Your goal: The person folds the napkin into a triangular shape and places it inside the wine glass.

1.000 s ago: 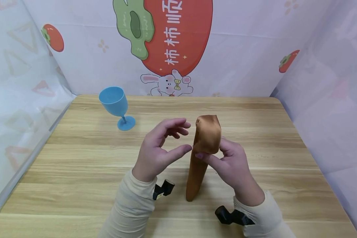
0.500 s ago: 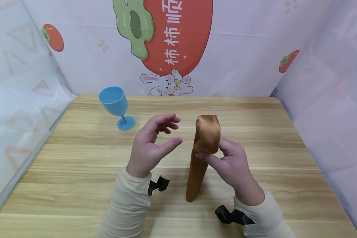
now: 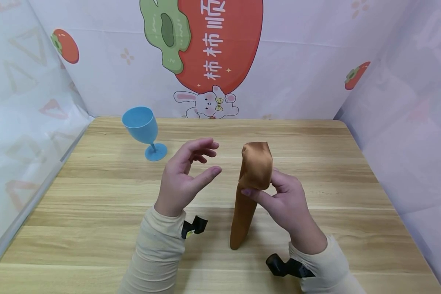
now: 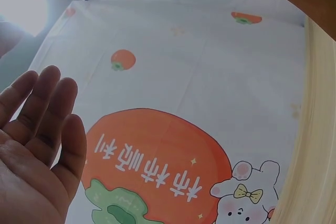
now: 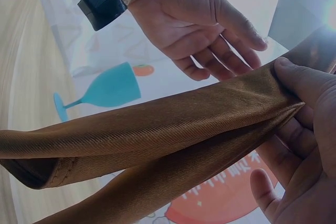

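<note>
A long folded strip of brown satin-like cloth (image 3: 258, 165) hangs upright over the middle of the table, its upper part bent into a broad fold. My right hand (image 3: 284, 200) pinches it just below that fold, thumb in front and fingers mostly hidden behind. In the right wrist view, two lengths of the brown cloth (image 5: 157, 124) run away from the pinch, and one ends in a stitched hem. To the left, apart from the cloth, my left hand (image 3: 174, 177) is held in the air, fingers gently bent, with nothing in it.
At the back left of the wooden table (image 3: 95, 204) stands a blue goblet (image 3: 141, 127). A printed cloth backdrop (image 3: 297, 77) rises behind the table, with pale sheets on both sides. Each wrist wears a black camera (image 3: 279, 265).
My left hand has drawn back to the left, away from the brown cloth, and slightly toward the back. The right hand and the cloth have stayed almost still.
</note>
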`<state>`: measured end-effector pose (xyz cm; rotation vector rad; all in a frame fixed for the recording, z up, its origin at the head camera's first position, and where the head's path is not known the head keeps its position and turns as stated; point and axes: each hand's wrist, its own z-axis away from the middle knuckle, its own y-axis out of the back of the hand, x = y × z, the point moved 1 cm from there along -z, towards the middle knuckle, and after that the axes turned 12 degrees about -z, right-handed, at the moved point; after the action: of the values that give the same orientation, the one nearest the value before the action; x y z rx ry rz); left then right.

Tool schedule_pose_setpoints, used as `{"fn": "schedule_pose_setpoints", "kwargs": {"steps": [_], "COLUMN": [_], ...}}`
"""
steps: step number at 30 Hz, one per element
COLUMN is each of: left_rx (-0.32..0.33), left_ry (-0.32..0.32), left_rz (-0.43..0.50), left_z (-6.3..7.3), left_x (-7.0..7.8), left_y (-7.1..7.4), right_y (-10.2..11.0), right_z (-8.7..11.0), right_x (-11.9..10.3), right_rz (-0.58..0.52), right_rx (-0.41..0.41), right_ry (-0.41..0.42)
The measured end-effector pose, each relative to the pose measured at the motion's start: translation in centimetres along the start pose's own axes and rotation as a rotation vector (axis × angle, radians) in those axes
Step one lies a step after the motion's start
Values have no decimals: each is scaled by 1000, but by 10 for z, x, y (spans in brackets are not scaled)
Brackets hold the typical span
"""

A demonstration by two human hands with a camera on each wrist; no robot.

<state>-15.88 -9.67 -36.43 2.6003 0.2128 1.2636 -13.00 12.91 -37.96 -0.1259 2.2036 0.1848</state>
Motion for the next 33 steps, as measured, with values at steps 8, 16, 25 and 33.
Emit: {"fn": "schedule_pose_setpoints", "kwargs": {"steps": [8, 16, 25, 33], "left_rx": [15, 21, 32, 49], "left_ry": [14, 28, 36, 41], "left_rz": [-22, -29, -64, -62], "left_z": [0, 0, 0, 0], "left_x": [-2, -4, -6, -9], "left_y": [2, 2, 6, 8], "right_y": [0, 0, 0, 0], "right_z": [0, -1, 0, 0], "right_x": [0, 0, -1, -2], "right_rz": [-37, -39, -43, -47], "right_rx": [-5, -3, 2, 4], "right_ry": [16, 20, 10, 14]}}
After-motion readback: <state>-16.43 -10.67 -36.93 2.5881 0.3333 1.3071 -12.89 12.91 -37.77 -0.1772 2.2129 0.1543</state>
